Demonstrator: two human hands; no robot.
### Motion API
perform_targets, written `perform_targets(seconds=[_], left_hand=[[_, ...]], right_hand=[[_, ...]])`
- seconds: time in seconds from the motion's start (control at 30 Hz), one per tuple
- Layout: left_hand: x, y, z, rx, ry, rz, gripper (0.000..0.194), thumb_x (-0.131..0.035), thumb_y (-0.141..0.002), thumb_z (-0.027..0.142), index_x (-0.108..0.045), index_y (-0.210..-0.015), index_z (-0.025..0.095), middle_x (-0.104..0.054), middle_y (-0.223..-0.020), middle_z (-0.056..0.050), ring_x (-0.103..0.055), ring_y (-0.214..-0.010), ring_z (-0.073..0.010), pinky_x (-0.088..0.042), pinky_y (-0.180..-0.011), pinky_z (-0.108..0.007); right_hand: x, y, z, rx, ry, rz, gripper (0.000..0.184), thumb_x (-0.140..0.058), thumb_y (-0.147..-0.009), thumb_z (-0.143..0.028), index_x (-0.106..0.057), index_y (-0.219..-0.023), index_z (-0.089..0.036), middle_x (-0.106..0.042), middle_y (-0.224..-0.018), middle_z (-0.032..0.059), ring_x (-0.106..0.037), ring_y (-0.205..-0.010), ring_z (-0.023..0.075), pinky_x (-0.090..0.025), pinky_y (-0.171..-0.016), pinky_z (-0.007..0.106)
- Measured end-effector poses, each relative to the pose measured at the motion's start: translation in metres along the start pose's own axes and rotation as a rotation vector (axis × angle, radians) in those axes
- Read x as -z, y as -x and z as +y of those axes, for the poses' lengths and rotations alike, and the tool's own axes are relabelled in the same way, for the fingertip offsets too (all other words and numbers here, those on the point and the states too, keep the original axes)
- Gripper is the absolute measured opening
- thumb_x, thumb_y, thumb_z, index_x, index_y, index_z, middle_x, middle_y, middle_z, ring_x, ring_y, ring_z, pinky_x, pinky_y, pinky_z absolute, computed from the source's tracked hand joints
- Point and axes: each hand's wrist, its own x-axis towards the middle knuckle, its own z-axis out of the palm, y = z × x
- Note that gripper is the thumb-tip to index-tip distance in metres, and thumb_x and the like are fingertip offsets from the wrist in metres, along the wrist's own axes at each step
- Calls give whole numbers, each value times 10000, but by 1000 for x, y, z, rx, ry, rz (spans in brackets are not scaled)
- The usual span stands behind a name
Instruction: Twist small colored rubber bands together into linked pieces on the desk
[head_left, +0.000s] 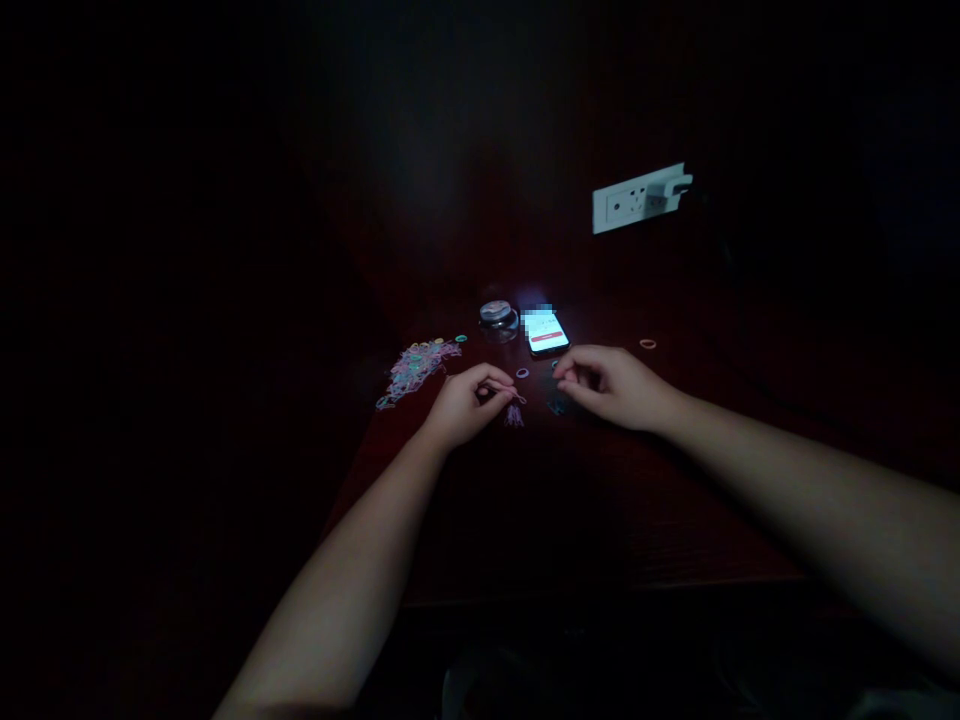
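My left hand [466, 405] is closed in a pinch on a pinkish elastic hair band [521, 397], whose loop sticks out past the fingertips. Just below those fingertips lies a small bunch of purple hair bands [514, 416]. My right hand [611, 387] is also closed, thumb and fingertips together; what they hold, if anything, is too small to make out. Under it is a dark teal bunch of bands [555, 407], and a greenish band [555, 365] shows by its fingertips. A single pale purple band [523, 373] lies between the hands.
A mixed pile of hair bands [416, 370] spreads left of my left hand. Behind the hands stand a lidded clear jar [498, 320] and a lit phone [547, 332]. An orange band [647, 344] lies farther right. A wall socket [637, 200] holds a plug. The room is dark.
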Motion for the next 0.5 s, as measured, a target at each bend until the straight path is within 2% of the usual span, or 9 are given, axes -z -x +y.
perform_targets(seconds=[0.2,0.5], left_hand=[[-12,0,15,-7,122,-9,179,-689,-817,293,-642,-921,154,-720,-915,-68,-684,-843,-154,-525,-777,-282],[-17,-1,35,79,283,33,186,-714,-782,265,-631,-885,133,-715,-878,-71,-668,-776,-136,-516,-681,-248]], right_hand=[[-9,1,-7,132,56,-90,145,-662,-787,-184,-644,-931,-190,-570,-744,-9,-498,-623,106,-379,-585,240],[-7,1,-7,194,75,-37,66,-643,-811,-175,-624,-875,-182,-562,-751,4,-516,-665,125,-389,-606,243]])
